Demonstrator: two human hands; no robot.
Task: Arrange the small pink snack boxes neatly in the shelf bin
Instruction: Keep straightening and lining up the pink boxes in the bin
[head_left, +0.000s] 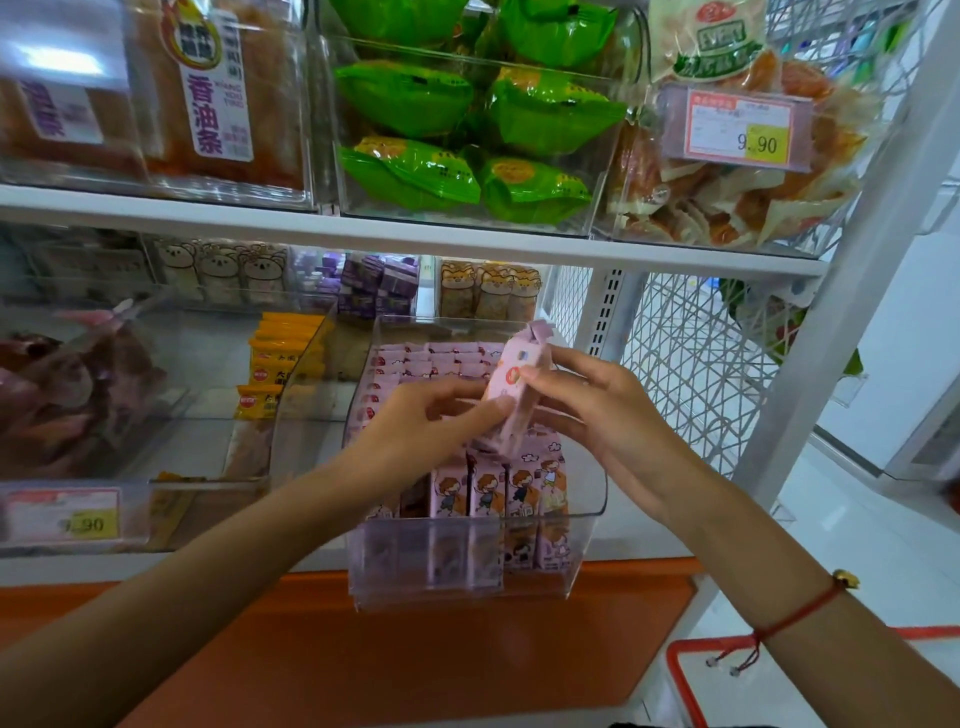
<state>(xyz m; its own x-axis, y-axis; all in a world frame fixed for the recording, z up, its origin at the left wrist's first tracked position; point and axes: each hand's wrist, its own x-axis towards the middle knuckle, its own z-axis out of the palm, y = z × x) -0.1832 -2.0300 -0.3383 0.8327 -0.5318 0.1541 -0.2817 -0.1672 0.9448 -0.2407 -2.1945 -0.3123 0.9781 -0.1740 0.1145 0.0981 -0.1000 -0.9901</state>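
While both of my hands meet over the bin (587, 499), they share one pink box (511, 382) between them. My left hand (415, 431) pinches its lower end with thumb and fingers, and my right hand (597, 410) grips its upper part, thumb on the front face. The box is tilted, top end leaning away from me and to the right, held above the rest and clear of them.

Directly beneath my hands, more boxes (493, 488) stand upright in a row against the bin's near wall, printed fronts facing me. Beyond my fingers, further rows (431, 358) fill the back of the bin, tops showing. I cannot tell whether the held box touches the ones under it.

Left of my left hand sits another clear bin holding yellow packets (280, 353), and a price tag (65, 514) hangs below my left forearm. Above my hands, across the shelf (363, 234), green packets (467, 130) fill a clear bin. A red string bracelet (795, 613) circles my right wrist.
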